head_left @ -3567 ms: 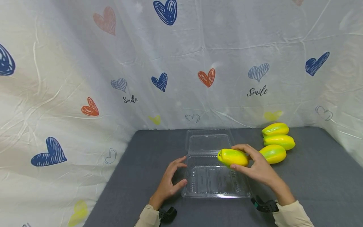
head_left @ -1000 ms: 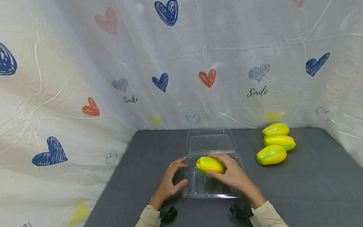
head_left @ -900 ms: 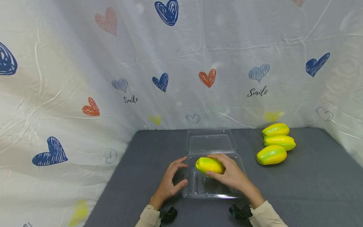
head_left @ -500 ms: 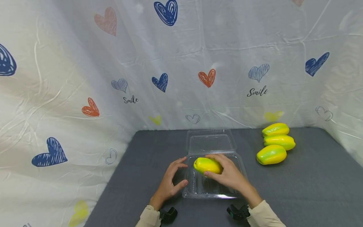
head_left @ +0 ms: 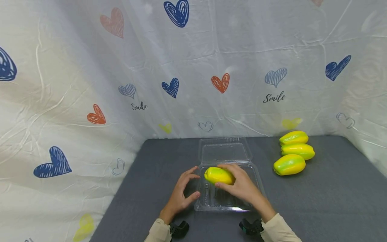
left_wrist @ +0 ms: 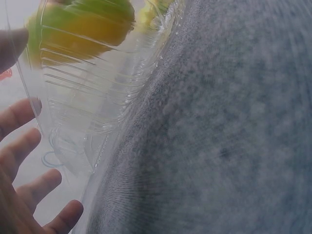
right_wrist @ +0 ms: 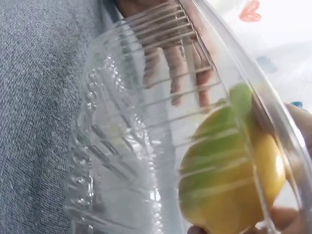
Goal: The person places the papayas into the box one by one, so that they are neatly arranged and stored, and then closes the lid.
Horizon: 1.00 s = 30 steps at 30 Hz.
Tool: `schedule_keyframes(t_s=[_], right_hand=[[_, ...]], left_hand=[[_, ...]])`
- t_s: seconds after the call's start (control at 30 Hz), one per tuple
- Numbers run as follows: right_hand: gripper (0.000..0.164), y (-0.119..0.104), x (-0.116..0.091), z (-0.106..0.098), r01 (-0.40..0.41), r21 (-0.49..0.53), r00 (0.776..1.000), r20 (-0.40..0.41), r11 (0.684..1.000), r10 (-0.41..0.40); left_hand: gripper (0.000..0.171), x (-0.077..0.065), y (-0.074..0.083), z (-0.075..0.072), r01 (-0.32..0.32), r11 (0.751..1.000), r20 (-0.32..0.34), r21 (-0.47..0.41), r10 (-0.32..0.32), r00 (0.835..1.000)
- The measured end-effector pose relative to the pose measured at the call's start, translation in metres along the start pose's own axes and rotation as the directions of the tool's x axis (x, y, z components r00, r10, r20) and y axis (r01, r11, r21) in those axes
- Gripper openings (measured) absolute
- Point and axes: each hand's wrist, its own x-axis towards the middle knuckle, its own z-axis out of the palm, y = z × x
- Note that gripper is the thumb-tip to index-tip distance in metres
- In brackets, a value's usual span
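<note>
1. Evidently, the right hand [head_left: 242,185] held a papaya [head_left: 218,175], pinching it between the thumb on the near side and the fingers on the far side. That grip left the fruit's left end uncovered, and in my judgement suited its rounded, glossy skin.
2. The held papaya lay lengthwise within the outline of the base [head_left: 216,200] of a clear plastic clamshell container [head_left: 225,210], towards its rear left part. Whether the fruit bore on the floor of the base or hung just above it could not be determined.
3. The left hand [head_left: 180,193] was spread, its thumb and fingers apart, at the container's left rim. This position probably served to steady the light plastic; actual contact could not be confirmed.
4. The container's lid [head_left: 223,153] was folded back flat on the far side, leaving the base uncovered from above.
5. Outside the container, to its right, a near papaya [head_left: 289,165], a middle papaya [head_left: 298,151] and a far papaya [head_left: 294,138] lay in a close row on the grey-covered bench [head_left: 320,201], well apart from both hands.
</note>
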Motion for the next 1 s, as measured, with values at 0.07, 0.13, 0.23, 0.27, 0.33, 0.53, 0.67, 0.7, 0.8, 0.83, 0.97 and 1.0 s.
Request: schedule_keyframes(t_s=[0.07, 0.13, 0.23, 0.27, 0.33, 0.53, 0.67, 0.7, 0.8, 0.83, 0.97, 1.0], right_hand=[[0.064, -0.001, 0.0, 0.001, 0.0, 0.001, 1.0, -0.003, 1.0, 0.0], [0.064, -0.003, 0.001, 0.002, -0.009, 0.007, 1.0, -0.004, 1.0, 0.009], [0.063, -0.005, 0.001, 0.004, -0.035, 0.003, 0.999, -0.01, 0.999, 0.035], [0.062, -0.006, 0.002, 0.005, -0.044, 0.003, 0.999, -0.013, 0.999, 0.044], [0.062, -0.008, 0.002, 0.007, -0.059, -0.006, 0.998, -0.023, 0.998, 0.059], [0.063, -0.012, 0.006, 0.015, -0.1, 0.001, 0.994, -0.037, 0.995, 0.1], [0.062, -0.015, 0.008, 0.02, -0.131, 0.007, 0.99, -0.049, 0.991, 0.131], [0.061, -0.016, 0.008, 0.021, -0.135, 0.005, 0.989, -0.054, 0.991, 0.135], [0.06, -0.016, 0.009, 0.024, -0.147, -0.005, 0.987, -0.068, 0.989, 0.146], [0.059, -0.017, 0.009, 0.025, -0.149, -0.008, 0.986, -0.072, 0.989, 0.148], [0.059, -0.018, 0.01, 0.028, -0.161, -0.006, 0.984, -0.081, 0.987, 0.16], [0.058, -0.018, 0.01, 0.029, -0.164, -0.003, 0.983, -0.082, 0.986, 0.163]], left_hand=[[0.046, 0.0, -0.001, 0.0, 0.008, 1.0, 0.001, 0.004, -0.008, 1.0], [0.046, -0.001, -0.001, 0.0, 0.014, 1.0, 0.002, 0.008, -0.014, 1.0], [0.046, -0.001, -0.001, 0.0, 0.016, 1.0, 0.002, 0.015, -0.016, 1.0], [0.045, -0.001, -0.001, 0.0, 0.016, 1.0, 0.003, 0.012, -0.016, 1.0], [0.045, -0.001, -0.001, 0.0, 0.016, 1.0, 0.006, 0.007, -0.016, 1.0], [0.046, -0.001, 0.001, -0.001, 0.013, 1.0, 0.009, 0.0, -0.013, 1.0], [0.046, 0.0, 0.001, -0.001, 0.005, 1.0, 0.004, 0.0, -0.005, 1.0], [0.046, 0.0, 0.001, -0.001, 0.004, 1.0, 0.004, -0.002, -0.004, 1.0], [0.046, 0.0, 0.001, -0.001, 0.002, 1.0, 0.004, -0.003, -0.002, 1.0], [0.046, 0.0, 0.001, -0.001, 0.003, 1.0, 0.005, -0.003, -0.003, 1.0], [0.046, 0.0, 0.0, 0.0, 0.004, 1.0, 0.006, 0.0, -0.004, 1.0], [0.046, 0.0, 0.0, 0.0, 0.004, 1.0, 0.005, -0.001, -0.004, 1.0]])
